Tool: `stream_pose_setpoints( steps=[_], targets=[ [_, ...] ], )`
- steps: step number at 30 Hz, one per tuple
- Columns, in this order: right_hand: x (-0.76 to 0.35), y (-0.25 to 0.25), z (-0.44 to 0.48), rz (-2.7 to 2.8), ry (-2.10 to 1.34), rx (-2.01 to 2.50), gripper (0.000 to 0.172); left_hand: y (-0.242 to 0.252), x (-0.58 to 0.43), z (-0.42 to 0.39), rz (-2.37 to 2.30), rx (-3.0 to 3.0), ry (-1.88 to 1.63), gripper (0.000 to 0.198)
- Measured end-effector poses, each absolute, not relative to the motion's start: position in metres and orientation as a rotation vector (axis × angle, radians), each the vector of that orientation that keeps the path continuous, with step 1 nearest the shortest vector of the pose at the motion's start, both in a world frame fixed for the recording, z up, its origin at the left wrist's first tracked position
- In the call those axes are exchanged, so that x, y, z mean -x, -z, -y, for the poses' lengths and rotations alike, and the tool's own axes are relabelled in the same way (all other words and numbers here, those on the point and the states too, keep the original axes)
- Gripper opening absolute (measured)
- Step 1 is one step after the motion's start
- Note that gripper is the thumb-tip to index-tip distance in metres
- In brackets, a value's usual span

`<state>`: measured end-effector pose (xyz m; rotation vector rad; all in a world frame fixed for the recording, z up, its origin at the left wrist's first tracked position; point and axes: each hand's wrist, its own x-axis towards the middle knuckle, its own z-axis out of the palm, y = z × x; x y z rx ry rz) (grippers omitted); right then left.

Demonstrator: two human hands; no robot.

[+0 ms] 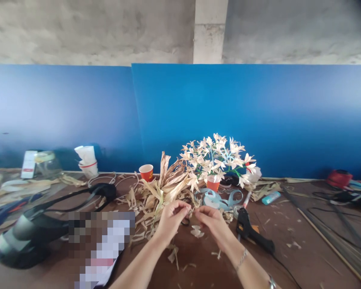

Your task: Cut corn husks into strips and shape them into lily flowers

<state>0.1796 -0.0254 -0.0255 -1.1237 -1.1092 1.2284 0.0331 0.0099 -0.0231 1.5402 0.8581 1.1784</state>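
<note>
Husk strip (191,211) pinched between left hand (171,220) and right hand (211,224).

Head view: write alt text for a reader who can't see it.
A left hand and right hand pinch a small scrap above a brown table, beside a heap of dried husks. Behind them, pale flowers rise from an orange cup against a blue wall, near blue ribbon and a black glue gun.
</note>
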Motion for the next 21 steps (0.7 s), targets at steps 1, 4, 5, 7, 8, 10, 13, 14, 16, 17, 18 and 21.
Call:
stream_pose_setpoints(
  steps=[1, 4, 5, 7, 8, 10, 13, 14, 16, 17, 18, 21],
  targets=[
    [-0.1797, 0.0260, 0.0249, 1.136, -1.185, 1.147, 0.022, 0.0237, -0.0334, -0.0096, -0.836, -1.445, -1.154, 0.018],
    [-0.1807, 0.0269, 0.0237, 1.202, -1.063, 1.176, 0.020, 0.0243, -0.0333, -0.0089, -0.748, -1.259, -1.149, 0.019],
    [-0.1812, 0.0269, 0.0234, 1.211, -1.027, 1.181, 0.019, 0.0239, -0.0327, -0.0091, -0.735, -1.217, -1.166, 0.020],
    [-0.1824, 0.0269, 0.0229, 1.217, -0.966, 1.199, 0.016, 0.0226, -0.0312, -0.0100, -0.733, -1.143, -1.220, 0.020],
    [-0.1830, 0.0269, 0.0227, 1.219, -0.940, 1.208, 0.015, 0.0219, -0.0304, -0.0106, -0.736, -1.114, -1.246, 0.021],
    [-0.1839, 0.0272, 0.0221, 1.231, -0.906, 1.217, 0.015, 0.0208, -0.0295, -0.0114, -0.734, -1.073, -1.274, 0.022],
    [-0.1847, 0.0277, 0.0212, 1.241, -0.885, 1.216, 0.014, 0.0196, -0.0300, -0.0111, -0.720, -1.040, -1.275, 0.022],
    [-0.1849, 0.0277, 0.0210, 1.236, -0.880, 1.216, 0.013, 0.0192, -0.0304, -0.0106, -0.716, -1.038, -1.275, 0.022],
    [-0.1849, 0.0273, 0.0209, 1.219, -0.869, 1.217, 0.013, 0.0186, -0.0312, -0.0096, -0.722, -1.047, -1.283, 0.021],
    [-0.1848, 0.0270, 0.0212, 1.212, -0.863, 1.220, 0.013, 0.0185, -0.0314, -0.0093, -0.729, -1.056, -1.290, 0.021],
    [-0.1846, 0.0265, 0.0215, 1.206, -0.854, 1.223, 0.013, 0.0184, -0.0315, -0.0093, -0.738, -1.062, -1.299, 0.021],
    [-0.1834, 0.0243, 0.0231, 1.191, -0.821, 1.233, 0.014, 0.0193, -0.0313, -0.0105, -0.753, -1.060, -1.322, 0.021]
  ],
)
